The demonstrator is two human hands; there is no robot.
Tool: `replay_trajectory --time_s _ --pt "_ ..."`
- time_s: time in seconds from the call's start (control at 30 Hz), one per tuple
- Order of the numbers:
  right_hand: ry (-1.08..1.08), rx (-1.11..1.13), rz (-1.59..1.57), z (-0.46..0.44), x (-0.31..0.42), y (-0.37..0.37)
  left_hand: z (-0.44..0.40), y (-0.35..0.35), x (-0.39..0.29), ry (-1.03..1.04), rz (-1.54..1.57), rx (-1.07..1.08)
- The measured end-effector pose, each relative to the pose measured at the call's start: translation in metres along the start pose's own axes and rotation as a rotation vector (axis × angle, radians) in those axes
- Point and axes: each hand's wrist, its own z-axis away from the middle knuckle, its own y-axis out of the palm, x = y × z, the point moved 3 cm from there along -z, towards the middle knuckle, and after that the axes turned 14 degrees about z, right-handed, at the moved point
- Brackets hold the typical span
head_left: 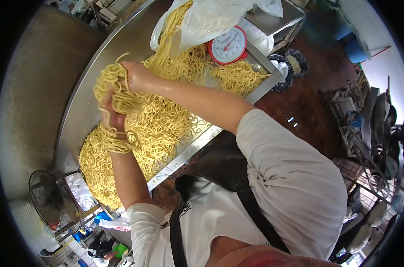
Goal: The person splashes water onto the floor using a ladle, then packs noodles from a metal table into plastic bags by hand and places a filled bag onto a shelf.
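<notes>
While curled, right fingers round noodles.

Room beyond my grip, obstacles beneath and right

Past my grip, I could pass over the bare far side of the steel tray. Heaped noodles block the way beneath; to its right, a plastic bag and dial scale obstruct me.
</notes>
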Motion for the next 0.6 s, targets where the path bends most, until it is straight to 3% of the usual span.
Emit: replay_trajectory --time_s 0.07,0.17,0.27,0.3,0.37,0.47,0.5,0.57,0.6 --pt "0.008 0.032 -0.012 0.007 -0.006 -0.009 0.01 -0.015 0.02 -0.006 -0.071 -0.029" --pt "0.216 -0.013 0.171 0.016 -0.022 -0.018 0.002 -0.043 0.015 -0.034 -0.289 -0.153" --pt "0.19 -0.187 0.261 0.024 -0.067 -0.043 0.003 -0.053 -0.009 0.028 -0.987 -0.183" --pt "0.122 -0.26 0.329 0.029 -0.081 -0.049 -0.016 -0.091 -0.008 0.673 -1.347 0.312" --pt "0.31 -0.043 0.29 0.037 -0.075 -0.076 -0.038 -0.157 -0.01 0.008 -1.588 0.288" --pt "0.203 0.442 0.364 0.058 -0.1 -0.059 -0.081 -0.309 -0.004 -0.178 -2.353 0.593" --pt "0.085 0.423 0.415 0.063 -0.095 -0.065 -0.061 -0.29 -0.021 -0.636 -2.276 0.336" --pt "-0.153 0.387 0.513 0.078 -0.082 -0.078 -0.03 -0.208 -0.027 -0.829 -2.354 0.437" --pt "-0.092 0.376 0.592 0.078 -0.087 -0.093 -0.041 -0.202 -0.015 -0.84 -2.297 0.386"
